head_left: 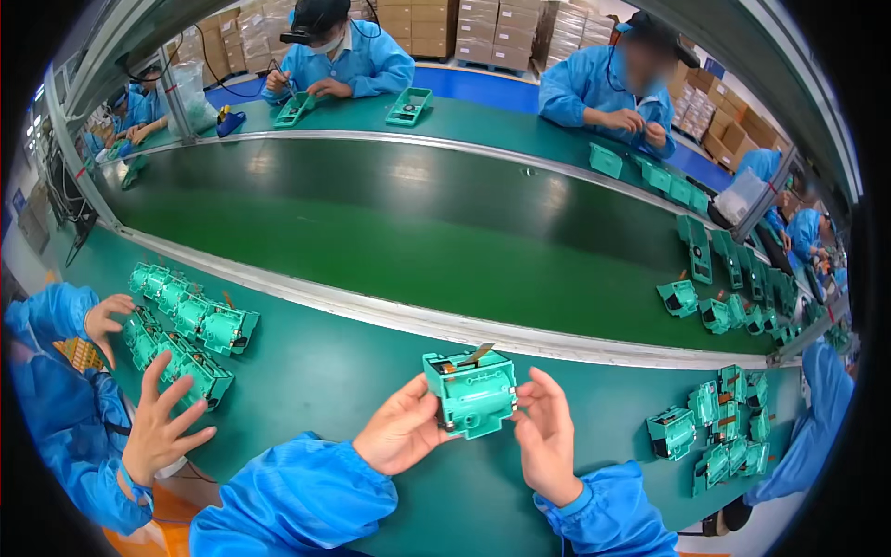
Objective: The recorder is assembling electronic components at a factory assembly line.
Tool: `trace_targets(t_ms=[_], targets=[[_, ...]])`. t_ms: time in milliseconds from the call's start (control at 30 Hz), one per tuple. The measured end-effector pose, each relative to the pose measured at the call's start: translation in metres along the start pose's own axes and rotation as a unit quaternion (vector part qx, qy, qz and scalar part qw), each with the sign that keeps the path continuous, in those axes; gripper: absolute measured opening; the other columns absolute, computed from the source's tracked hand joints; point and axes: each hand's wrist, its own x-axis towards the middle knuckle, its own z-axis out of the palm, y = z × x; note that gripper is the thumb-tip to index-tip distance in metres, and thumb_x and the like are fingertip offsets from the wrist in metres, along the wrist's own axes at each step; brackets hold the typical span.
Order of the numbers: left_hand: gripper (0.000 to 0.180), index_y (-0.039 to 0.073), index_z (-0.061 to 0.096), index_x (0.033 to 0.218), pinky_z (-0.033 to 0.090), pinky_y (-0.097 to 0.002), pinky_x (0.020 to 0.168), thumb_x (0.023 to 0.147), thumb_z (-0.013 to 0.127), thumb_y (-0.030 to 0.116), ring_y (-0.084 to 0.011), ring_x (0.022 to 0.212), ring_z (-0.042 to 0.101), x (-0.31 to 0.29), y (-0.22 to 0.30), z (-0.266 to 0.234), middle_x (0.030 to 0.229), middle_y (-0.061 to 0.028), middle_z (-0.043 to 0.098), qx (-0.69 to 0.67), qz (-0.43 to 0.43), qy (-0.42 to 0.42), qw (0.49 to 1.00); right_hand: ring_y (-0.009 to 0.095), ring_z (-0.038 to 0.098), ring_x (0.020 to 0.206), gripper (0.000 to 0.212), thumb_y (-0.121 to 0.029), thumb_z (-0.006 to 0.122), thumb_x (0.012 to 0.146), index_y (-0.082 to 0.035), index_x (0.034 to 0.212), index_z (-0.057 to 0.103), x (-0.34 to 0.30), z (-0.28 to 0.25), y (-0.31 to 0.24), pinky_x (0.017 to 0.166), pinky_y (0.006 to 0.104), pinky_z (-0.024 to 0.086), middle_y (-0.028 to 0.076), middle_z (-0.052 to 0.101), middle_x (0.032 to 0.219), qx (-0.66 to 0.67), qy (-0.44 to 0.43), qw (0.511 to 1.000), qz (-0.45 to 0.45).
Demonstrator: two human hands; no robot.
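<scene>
A green plastic housing, with a brown flat ribbon cable sticking up from its top edge, is held above the near table. My left hand grips its left side, thumb on the front face. At its right edge, my right hand has thumb and fingertips against the side, where small metal contacts show. The fingers behind the housing are hidden. Both my arms wear blue sleeves.
Left, a co-worker's spread hands are by rows of green housings. More housings stand at right, near another blue sleeve. A metal rail borders the green conveyor belt, which carries housings at right. Co-workers sit opposite.
</scene>
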Motion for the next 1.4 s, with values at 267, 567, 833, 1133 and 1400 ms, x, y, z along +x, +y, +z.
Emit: trace_targets(t_ms=[267,567,833,1133,1400], targets=[[0.045,0.003,0.029,0.126,0.037,-0.0374,0.093,0.088,0.044,0.022,-0.0206,0.111,0.045,-0.005,0.002,-0.002,0.122,-0.0096,0.043,-0.024,-0.064,-0.052,0.996,0.018,0.045,0.107,0.048,-0.008,0.048,0.085,0.002,0.127,0.028,-0.001,-0.005,-0.013,0.089,0.0309,0.037,0.012,0.043,0.12,0.319,-0.039,0.916,0.241],[0.043,0.004,0.028,0.127,0.038,-0.0359,0.091,0.09,0.042,0.02,-0.0195,0.11,0.045,-0.006,0.001,-0.002,0.122,-0.0088,0.043,0.001,-0.069,-0.063,0.996,0.018,0.048,0.104,0.047,-0.006,0.055,0.079,0.0,0.121,0.036,0.001,-0.012,-0.006,0.09,0.0322,0.036,0.01,0.049,0.114,0.404,-0.057,0.873,0.267],[0.04,0.004,0.031,0.127,0.041,-0.0361,0.089,0.09,0.04,0.016,-0.0203,0.107,0.048,-0.007,0.001,-0.003,0.12,-0.0104,0.045,-0.01,-0.084,-0.054,0.995,0.02,0.05,0.103,0.049,-0.018,0.064,0.075,-0.003,0.117,0.044,-0.001,-0.015,-0.002,0.09,0.0355,0.037,0.009,0.051,0.115,0.39,-0.097,0.863,0.307],[0.037,0.002,0.034,0.124,0.043,-0.0362,0.085,0.089,0.04,0.013,-0.0215,0.102,0.051,-0.006,-0.003,-0.004,0.116,-0.0124,0.049,-0.018,-0.089,-0.014,0.996,0.013,0.05,0.091,0.021,-0.013,0.051,0.086,-0.003,0.104,0.05,-0.002,-0.01,-0.006,0.081,0.0287,0.039,0.004,0.055,0.1,0.419,-0.054,0.845,0.328],[0.07,0.001,0.016,0.133,0.031,-0.0383,0.096,0.077,0.058,0.007,-0.0229,0.12,0.031,-0.004,-0.01,0.016,0.132,-0.0126,0.028,0.179,0.058,0.026,0.982,0.013,0.052,0.094,0.024,-0.008,0.048,0.087,0.004,0.107,0.049,-0.004,-0.001,-0.006,0.083,0.0262,0.041,0.009,0.057,0.101,0.237,-0.001,0.957,0.167]])
